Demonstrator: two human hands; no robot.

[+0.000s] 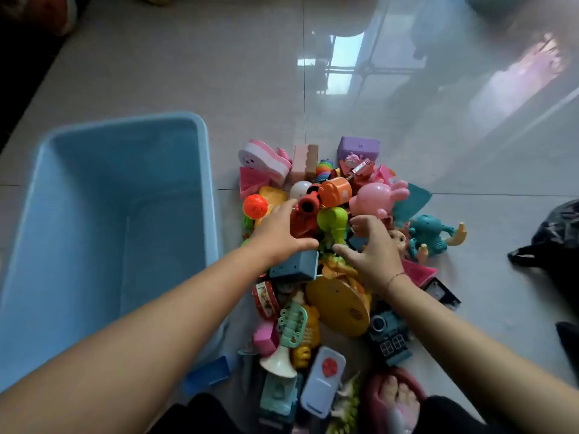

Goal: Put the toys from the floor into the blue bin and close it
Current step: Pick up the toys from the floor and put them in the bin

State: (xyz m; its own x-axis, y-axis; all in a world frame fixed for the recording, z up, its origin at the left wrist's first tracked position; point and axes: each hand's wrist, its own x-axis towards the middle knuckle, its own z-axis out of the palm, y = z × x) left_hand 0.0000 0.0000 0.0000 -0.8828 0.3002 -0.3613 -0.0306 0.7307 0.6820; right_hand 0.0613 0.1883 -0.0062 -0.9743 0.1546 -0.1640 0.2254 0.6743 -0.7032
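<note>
A pile of several plastic toys (335,252) lies on the tiled floor to the right of the blue bin (206,195), which stands open and holds nothing. My left hand (279,233) reaches over the pile's middle, fingers spread on a red toy (302,223) beside a green toy (333,223). My right hand (372,249) hovers over the pile from the right, fingers loosely curved, thumb near the green toy. Neither hand plainly grips anything. A pink rabbit toy (376,197), a yellow round toy (340,305) and a teal trumpet (291,333) lie in the heap.
A black plastic bag (554,239) sits on the floor at the right. My foot in a dark red slipper (394,399) rests at the bottom beside the pile. A blue clip (208,374) lies by the bin's near corner. Glossy floor stretches beyond the toys.
</note>
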